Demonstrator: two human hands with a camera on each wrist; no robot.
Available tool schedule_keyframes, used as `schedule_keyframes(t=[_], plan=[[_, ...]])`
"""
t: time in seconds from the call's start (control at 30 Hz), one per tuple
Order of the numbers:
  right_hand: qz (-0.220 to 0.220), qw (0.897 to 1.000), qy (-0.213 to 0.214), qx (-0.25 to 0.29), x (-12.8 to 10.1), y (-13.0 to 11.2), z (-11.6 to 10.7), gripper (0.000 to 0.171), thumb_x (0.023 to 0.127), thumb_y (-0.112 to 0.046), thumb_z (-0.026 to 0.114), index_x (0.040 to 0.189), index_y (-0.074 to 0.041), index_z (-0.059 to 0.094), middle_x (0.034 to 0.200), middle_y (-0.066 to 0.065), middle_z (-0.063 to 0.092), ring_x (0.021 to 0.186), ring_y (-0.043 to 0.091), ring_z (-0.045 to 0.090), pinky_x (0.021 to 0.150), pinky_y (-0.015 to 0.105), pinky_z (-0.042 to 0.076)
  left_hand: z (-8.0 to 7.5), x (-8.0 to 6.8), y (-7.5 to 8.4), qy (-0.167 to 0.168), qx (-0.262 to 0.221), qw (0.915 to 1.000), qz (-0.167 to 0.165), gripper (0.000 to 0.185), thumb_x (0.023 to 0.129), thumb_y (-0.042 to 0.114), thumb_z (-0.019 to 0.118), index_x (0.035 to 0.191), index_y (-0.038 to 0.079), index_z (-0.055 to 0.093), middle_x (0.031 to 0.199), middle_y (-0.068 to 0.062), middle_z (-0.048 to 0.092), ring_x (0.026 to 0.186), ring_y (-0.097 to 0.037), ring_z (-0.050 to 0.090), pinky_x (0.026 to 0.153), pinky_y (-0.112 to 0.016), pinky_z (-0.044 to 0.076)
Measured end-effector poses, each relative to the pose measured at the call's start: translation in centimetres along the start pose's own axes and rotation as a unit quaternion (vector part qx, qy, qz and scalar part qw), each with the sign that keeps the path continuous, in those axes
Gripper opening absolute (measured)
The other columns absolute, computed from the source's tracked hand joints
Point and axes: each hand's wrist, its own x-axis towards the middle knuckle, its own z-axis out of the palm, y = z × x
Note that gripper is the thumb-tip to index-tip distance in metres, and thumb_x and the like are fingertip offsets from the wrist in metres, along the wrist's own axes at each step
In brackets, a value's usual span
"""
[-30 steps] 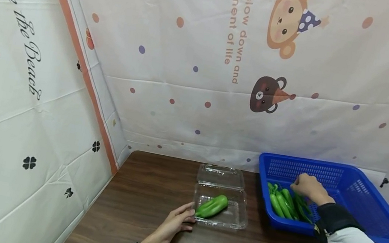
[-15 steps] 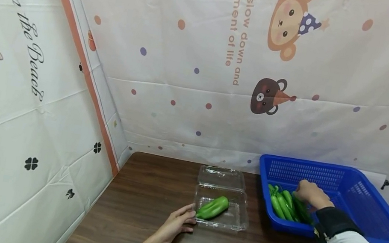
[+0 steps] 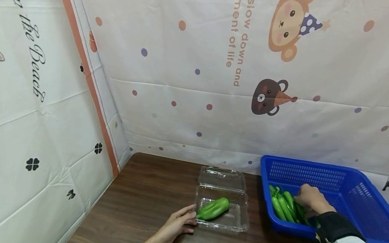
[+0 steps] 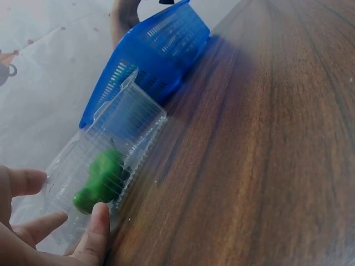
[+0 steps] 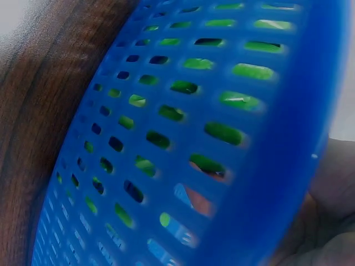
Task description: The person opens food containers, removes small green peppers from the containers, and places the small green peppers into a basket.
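Right hand (image 3: 311,198) reaches into the blue basket (image 3: 377,214), fingers down among the long green peppers (image 3: 283,203); whether it grips one cannot be told. About four peppers lie side by side there, long axes running from near right to far left. Left hand (image 3: 176,222), fingers relaxed, touches the near-left corner of one clear clamshell box (image 3: 235,222). One green pepper (image 3: 213,208) lies inside, slanting up to the right.

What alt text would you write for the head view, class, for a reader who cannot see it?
A person's right hand reaches among green peppers in a blue basket, while the left hand rests against a clear open plastic box holding one green pepper. All sit on a dark wooden table before cartoon-printed sheets.
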Motion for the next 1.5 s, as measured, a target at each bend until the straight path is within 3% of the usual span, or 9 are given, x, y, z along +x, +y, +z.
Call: schedule_keyframes(t=[0.13,0.23,0.33,0.5,0.73,0.87,1.1,1.27,1.5], plan=[[0.003,1.000,0.000,0.015,0.0,0.1,-0.3,0.024,0.098,-0.006,0.052,0.074,-0.003,0.052,0.062,0.001,0.039,0.057,0.013,0.044,0.059,0.037,0.062,0.0,-0.1,0.2,-0.002,0.003,1.0000,-0.003,0.063,0.104,0.034,0.060,0.157,0.005,0.040,0.152,-0.023,0.044,0.107,-0.016,0.062,0.087,-0.030,0.058],[-0.001,1.000,0.003,0.001,0.0,-0.2,-0.8,0.026,0.099,-0.009,0.054,0.098,0.016,0.062,0.076,0.014,0.056,0.065,0.018,0.055,0.063,0.040,0.063,-0.1,-0.1,0.2,0.002,0.002,1.0000,0.002,0.063,0.104,0.033,0.060,0.156,0.004,0.041,0.149,-0.023,0.047,0.107,-0.017,0.062,0.087,-0.031,0.058],[-0.005,0.999,0.014,-0.034,-0.2,-0.9,-1.3,0.040,0.101,-0.014,0.055,0.124,0.018,0.059,0.082,0.019,0.061,0.070,0.023,0.061,0.061,0.039,0.061,-0.1,0.0,0.2,0.006,0.003,0.9999,0.010,0.063,0.104,0.032,0.060,0.156,0.002,0.040,0.145,-0.022,0.050,0.108,-0.018,0.062,0.086,-0.031,0.058],[-0.035,0.995,0.052,-0.083,-0.8,-2.8,-2.0,0.034,0.102,-0.017,0.053,0.116,0.011,0.067,0.065,0.006,0.055,0.059,0.020,0.056,0.054,0.035,0.046,-0.1,0.0,0.2,0.010,0.004,0.9998,0.014,0.062,0.105,0.031,0.058,0.156,0.002,0.039,0.142,-0.020,0.051,0.109,-0.019,0.062,0.086,-0.032,0.058],[-0.123,0.977,0.146,-0.091,-0.8,-6.0,-1.5,0.033,0.101,-0.015,0.055,0.119,0.010,0.068,0.103,0.028,0.071,0.067,0.023,0.063,0.052,0.034,0.046,-0.2,0.1,0.0,0.006,0.002,0.9999,0.008,0.063,0.104,0.032,0.059,0.156,0.003,0.040,0.148,-0.024,0.047,0.109,-0.018,0.062,0.087,-0.032,0.058],[-0.172,0.963,0.198,-0.066,-0.8,-8.5,-0.9,0.031,0.100,-0.014,0.056,0.118,0.008,0.069,0.103,0.029,0.071,0.060,0.019,0.060,0.047,0.031,0.040,-0.1,0.0,0.0,0.004,0.002,1.0000,0.008,0.061,0.105,0.031,0.058,0.156,0.003,0.040,0.150,-0.025,0.045,0.108,-0.018,0.062,0.087,-0.032,0.058],[-0.248,0.934,0.255,-0.042,-1.3,-13.3,0.9,0.021,0.098,-0.009,0.061,0.111,0.002,0.074,0.101,0.022,0.074,0.081,0.030,0.071,0.056,0.036,0.055,0.0,0.0,-0.1,0.004,0.000,0.9999,0.015,0.060,0.105,0.030,0.058,0.155,0.002,0.041,0.149,-0.024,0.047,0.106,-0.017,0.062,0.086,-0.032,0.058],[-0.317,0.917,0.240,-0.026,-1.6,-15.6,4.4,0.015,0.094,-0.001,0.065,0.106,-0.001,0.075,0.101,0.016,0.074,0.087,0.028,0.071,0.072,0.040,0.061,0.0,0.0,0.0,0.005,0.002,0.9999,0.015,0.060,0.105,0.030,0.059,0.155,0.002,0.042,0.147,-0.023,0.049,0.106,-0.017,0.062,0.086,-0.032,0.058],[-0.387,0.906,0.165,-0.037,-1.1,-16.5,9.2,0.013,0.092,-0.003,0.072,0.104,-0.005,0.075,0.101,0.010,0.072,0.089,0.021,0.070,0.077,0.031,0.061,0.1,0.3,-0.3,0.008,-0.001,0.9999,0.013,0.060,0.104,0.030,0.060,0.155,0.003,0.042,0.144,-0.022,0.051,0.105,-0.016,0.063,0.086,-0.032,0.059]])
